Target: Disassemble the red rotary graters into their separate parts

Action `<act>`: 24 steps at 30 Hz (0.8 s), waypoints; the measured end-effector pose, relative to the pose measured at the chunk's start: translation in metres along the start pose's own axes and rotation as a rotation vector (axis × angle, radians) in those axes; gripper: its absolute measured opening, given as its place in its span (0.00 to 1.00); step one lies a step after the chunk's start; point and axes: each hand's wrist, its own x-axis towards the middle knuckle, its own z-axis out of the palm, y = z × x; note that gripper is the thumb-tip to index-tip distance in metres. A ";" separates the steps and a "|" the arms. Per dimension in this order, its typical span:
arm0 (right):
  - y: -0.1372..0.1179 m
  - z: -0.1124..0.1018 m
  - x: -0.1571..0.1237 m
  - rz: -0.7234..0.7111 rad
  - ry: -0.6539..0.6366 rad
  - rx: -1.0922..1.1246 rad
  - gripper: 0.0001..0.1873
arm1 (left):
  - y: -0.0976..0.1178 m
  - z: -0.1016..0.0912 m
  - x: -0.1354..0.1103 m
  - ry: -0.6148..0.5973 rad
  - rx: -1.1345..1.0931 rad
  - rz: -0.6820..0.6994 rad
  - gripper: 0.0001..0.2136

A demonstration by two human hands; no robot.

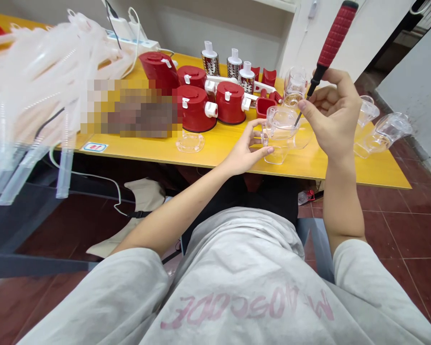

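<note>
My left hand (pixel 247 149) is closed around the side of a clear plastic housing (pixel 277 129) at the front of the yellow table. A screwdriver (pixel 334 38) with a red and black handle slants down between the thumb and fingers of my right hand (pixel 330 108). Its thin shaft points at the rim of the clear housing; I cannot tell whether the tip touches it. Left of my left hand, a flat clear plastic ring (pixel 190 142) lies on the table. Another clear housing (pixel 295 86) stands just behind the one I hold.
Several red grater bodies (pixel 194 108) with white fittings stand behind the hands. Metal grater drums (pixel 234 63) are at the back. More clear housings (pixel 384 132) lie at the right on the yellow table (pixel 230 153). Plastic sleeves (pixel 64 72) are heaped at the left.
</note>
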 end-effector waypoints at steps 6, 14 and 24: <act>0.010 0.005 -0.017 -0.005 0.002 0.065 0.35 | 0.000 0.000 0.000 0.000 -0.001 0.014 0.42; 0.010 0.006 -0.039 -0.045 0.089 0.043 0.32 | 0.000 0.001 0.000 0.009 0.008 0.006 0.42; -0.002 0.012 -0.046 -0.039 0.099 -0.014 0.33 | -0.005 0.002 0.002 0.015 0.012 0.016 0.43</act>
